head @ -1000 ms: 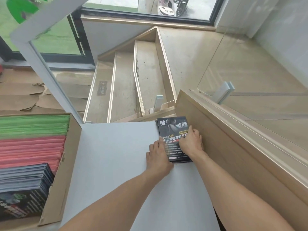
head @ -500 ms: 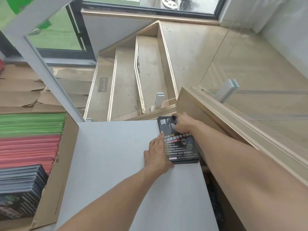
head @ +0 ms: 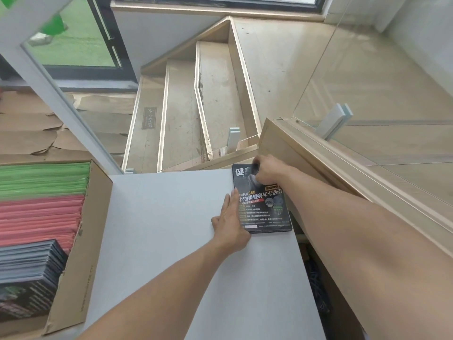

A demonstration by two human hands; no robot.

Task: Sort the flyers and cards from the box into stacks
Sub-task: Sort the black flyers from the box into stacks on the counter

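A stack of black flyers (head: 266, 212) with white and yellow print lies at the far right corner of the grey table (head: 171, 229). My left hand (head: 231, 220) lies flat against the stack's left edge, fingers straight. My right hand (head: 266, 171) is curled over the stack's far top edge and grips it there. At the left stands an open cardboard box (head: 83, 253) packed with green flyers (head: 44, 180), red flyers (head: 41, 219) and dark flyers (head: 29, 271) standing on edge.
A wooden ledge (head: 343, 182) with a glass panel runs along the table's right side. Beyond the table's far edge a staircase (head: 196, 114) drops away. Brown paper (head: 31, 128) covers the floor at the left.
My right hand moved from the middle of the black stack up to its far top edge. My left hand stayed at the stack's left edge. The camera came a little closer.
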